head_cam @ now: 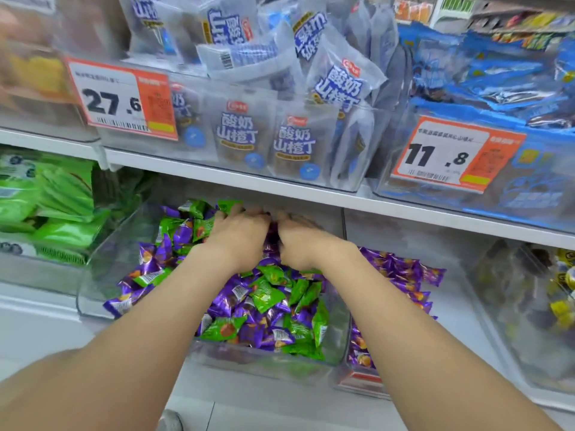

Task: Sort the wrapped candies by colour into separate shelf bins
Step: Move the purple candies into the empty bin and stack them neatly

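Left hand (pixel 237 233) and right hand (pixel 300 241) are reaching side by side into the far end of the clear bin (pixel 102 269), fingertips sinking among mixed green and purple wrapped candies (pixel 264 293); any grip cannot be told. An all-purple pile (pixel 401 272) is lying just right.

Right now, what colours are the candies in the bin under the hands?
Purple and green candies, mixed; head view shows them best.
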`<state>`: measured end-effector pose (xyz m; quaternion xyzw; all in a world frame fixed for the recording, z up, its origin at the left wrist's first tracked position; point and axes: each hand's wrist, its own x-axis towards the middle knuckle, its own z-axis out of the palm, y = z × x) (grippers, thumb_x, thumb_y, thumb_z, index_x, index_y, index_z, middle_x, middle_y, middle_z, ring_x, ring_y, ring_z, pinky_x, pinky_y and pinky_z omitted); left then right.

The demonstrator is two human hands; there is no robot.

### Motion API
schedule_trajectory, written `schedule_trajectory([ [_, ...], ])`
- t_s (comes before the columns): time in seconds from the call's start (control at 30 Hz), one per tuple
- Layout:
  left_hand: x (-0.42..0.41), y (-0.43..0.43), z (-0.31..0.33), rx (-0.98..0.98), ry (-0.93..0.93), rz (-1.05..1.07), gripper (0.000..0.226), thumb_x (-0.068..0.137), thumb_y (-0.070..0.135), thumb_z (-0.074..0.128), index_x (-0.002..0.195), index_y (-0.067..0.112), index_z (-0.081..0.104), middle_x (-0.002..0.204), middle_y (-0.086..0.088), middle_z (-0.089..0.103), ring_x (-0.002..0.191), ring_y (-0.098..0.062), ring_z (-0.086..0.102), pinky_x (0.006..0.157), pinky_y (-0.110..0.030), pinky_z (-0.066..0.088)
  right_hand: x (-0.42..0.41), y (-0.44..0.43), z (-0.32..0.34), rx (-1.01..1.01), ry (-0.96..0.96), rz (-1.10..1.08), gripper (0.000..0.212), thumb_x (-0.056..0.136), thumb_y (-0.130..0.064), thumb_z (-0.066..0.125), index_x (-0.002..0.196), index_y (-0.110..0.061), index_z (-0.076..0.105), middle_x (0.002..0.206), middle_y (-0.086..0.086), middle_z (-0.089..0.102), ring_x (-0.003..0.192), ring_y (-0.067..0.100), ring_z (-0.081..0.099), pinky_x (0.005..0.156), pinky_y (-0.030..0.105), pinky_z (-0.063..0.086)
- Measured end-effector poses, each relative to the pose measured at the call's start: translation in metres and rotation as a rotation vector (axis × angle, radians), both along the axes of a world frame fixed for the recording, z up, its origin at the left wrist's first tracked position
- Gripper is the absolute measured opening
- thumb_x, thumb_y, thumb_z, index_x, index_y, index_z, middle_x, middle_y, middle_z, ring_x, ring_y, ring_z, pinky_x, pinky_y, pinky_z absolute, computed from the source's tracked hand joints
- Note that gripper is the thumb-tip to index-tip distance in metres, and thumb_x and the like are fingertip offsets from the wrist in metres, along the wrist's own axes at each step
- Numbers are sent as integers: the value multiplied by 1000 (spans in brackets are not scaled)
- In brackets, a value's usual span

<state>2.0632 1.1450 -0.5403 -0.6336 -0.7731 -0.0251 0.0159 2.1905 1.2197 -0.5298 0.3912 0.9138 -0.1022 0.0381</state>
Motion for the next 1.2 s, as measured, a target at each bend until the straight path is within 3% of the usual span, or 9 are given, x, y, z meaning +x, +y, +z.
schedule_trajectory([
  [0.1, 2, -1, 8, 30, -35, 25, 25, 88, 28, 75, 112, 27, 67, 126, -1, 59, 128, -29, 47, 105, -47, 39, 0, 8, 0, -32, 70, -42, 65, 90, -20, 68, 147, -11, 38, 147, 15, 46, 134, 38, 50, 102, 38, 47],
  [0.2, 0, -6, 10, -8, -68, 8, 30, 88, 24, 75, 114, 28, 61, 125, -1, 61, 127, -29, 49, 109, -50, 37, 4, 10, 5, -1, 57, -28, 37, 89, -27, 76, 119, -11, 59, 127, 14, 53, 117, 35, 58, 82, 30, 42],
  [0.33, -1, -12, 10, -78, -29, -27, 49, 91, 28, 72, 136, 34, 54, 137, -1, 55, 133, -32, 44, 107, -53, 35, 14, -2, 8, 69, 123, 0, 15, 93, -21, 70, 106, -16, 74, 119, 12, 59, 110, 36, 62, 92, 39, 53],
  [0.5, -1, -20, 20, 33, 4, 11, 44, 84, 40, 79, 125, 31, 67, 129, -2, 57, 129, -31, 43, 104, -48, 40, 39, -28, 6, 172, 420, 9, 18, 91, -22, 73, 108, -26, 69, 114, 3, 62, 109, 28, 60, 94, 45, 51],
  [0.67, 4, -43, 31, 240, -480, 86, 38, 81, 41, 86, 98, 16, 62, 87, 1, 62, 95, -27, 62, 76, -35, 47, 64, -60, 14, 220, 533, 104, 27, 91, -30, 74, 112, -37, 58, 110, -13, 59, 105, 17, 60, 86, 45, 52],
  [0.8, 19, -61, 36, 111, -1134, 184, 33, 93, 22, 76, 120, 12, 58, 101, -6, 63, 92, -25, 72, 82, -44, 64, 84, -71, 22, 68, 707, 138, 34, 90, -20, 78, 113, -37, 61, 109, -16, 61, 87, 3, 58, 77, 27, 49],
  [0.93, 37, -76, 54, -6, -1673, 203, 25, 97, 0, 60, 121, 1, 61, 97, -19, 74, 88, -34, 75, 88, -53, 62, 99, -74, 23, -200, 852, 105, 40, 89, -8, 80, 115, -34, 65, 111, -11, 68, 72, 22, 62, 67, 24, 48],
  [1.07, 46, -77, 50, 16, -1685, 201, 32, 95, 11, 73, 126, 7, 64, 109, -18, 78, 93, -34, 76, 88, -48, 62, 111, -75, 25, -243, 890, 97, 58, 87, -9, 82, 130, -41, 60, 115, -10, 64, 68, 32, 60, 67, 37, 54],
  [1.2, 57, -72, 39, 192, -1546, 247, 28, 95, 12, 75, 121, 14, 66, 105, -13, 79, 96, -30, 77, 87, -49, 63, 124, -74, 21, -23, 796, 32, 70, 90, -17, 80, 147, -44, 48, 122, -17, 59, 75, 15, 61, 75, 26, 53],
])
